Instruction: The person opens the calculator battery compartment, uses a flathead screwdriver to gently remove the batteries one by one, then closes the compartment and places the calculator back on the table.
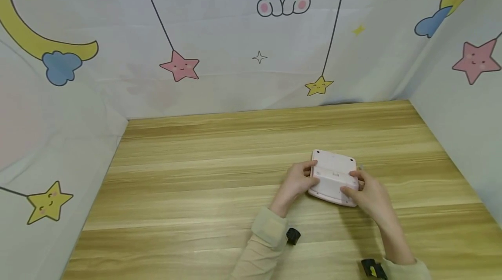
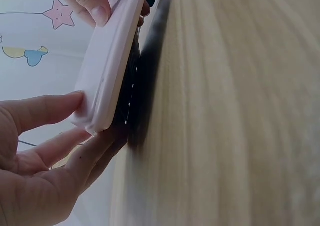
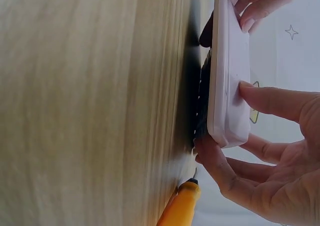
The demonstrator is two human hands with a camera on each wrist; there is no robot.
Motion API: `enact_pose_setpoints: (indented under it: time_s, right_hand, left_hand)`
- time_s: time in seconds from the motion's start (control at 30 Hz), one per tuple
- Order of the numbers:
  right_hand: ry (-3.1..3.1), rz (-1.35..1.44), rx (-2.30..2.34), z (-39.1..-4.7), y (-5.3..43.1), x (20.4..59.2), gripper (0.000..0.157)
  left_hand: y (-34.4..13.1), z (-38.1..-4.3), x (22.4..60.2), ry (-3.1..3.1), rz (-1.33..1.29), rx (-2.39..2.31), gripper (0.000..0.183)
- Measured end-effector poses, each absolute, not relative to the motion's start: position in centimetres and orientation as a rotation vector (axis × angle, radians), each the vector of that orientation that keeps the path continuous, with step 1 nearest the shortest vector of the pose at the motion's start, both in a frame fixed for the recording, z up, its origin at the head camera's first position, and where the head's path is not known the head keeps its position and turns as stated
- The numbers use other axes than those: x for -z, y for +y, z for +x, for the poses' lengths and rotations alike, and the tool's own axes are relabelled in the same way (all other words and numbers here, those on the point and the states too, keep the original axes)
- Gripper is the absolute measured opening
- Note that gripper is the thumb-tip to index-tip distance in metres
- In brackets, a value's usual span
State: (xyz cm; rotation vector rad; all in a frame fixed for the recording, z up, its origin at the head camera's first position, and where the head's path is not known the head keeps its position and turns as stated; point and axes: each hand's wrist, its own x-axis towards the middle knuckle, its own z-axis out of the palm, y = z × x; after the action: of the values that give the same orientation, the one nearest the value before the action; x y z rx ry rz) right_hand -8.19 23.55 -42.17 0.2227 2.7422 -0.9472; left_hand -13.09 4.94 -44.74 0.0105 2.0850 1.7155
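**Pale pink device gripped from both sides over the tabletop**

From my remote seat I am seeing the device sitting in a two-handed hold, nearer the tabletop's right edge than its left. The left hand is gripping its left side — the thumb is pressing the pale upper face while other fingers are reaching underneath. The right hand is gripping the right side in much the same way, thumb on top. Through both wrist views I am making out a dark underside that is facing the tabletop, with a shadowed gap opening beneath; whether any edge is touching the wood, I cannot tell. Dark round spots are showing at the two far corners of the pale face.

In the right wrist view, an orange-handled tool is lying near the right hand's fingertips, partly cut off by the frame. Past the tabletop's back edge, a white cloth is hanging — printed with stars and a seated animal.
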Motion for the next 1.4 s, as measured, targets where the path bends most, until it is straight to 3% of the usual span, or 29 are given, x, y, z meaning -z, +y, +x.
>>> enact_pose_setpoints:
  time_s: [1.4]
  right_hand:
    - [2.831, 0.161, 0.896, -7.73, 23.19, 42.51, 0.053]
  left_hand:
    - [4.52, -12.88, 45.12, 2.334, 0.159, -1.542, 0.044]
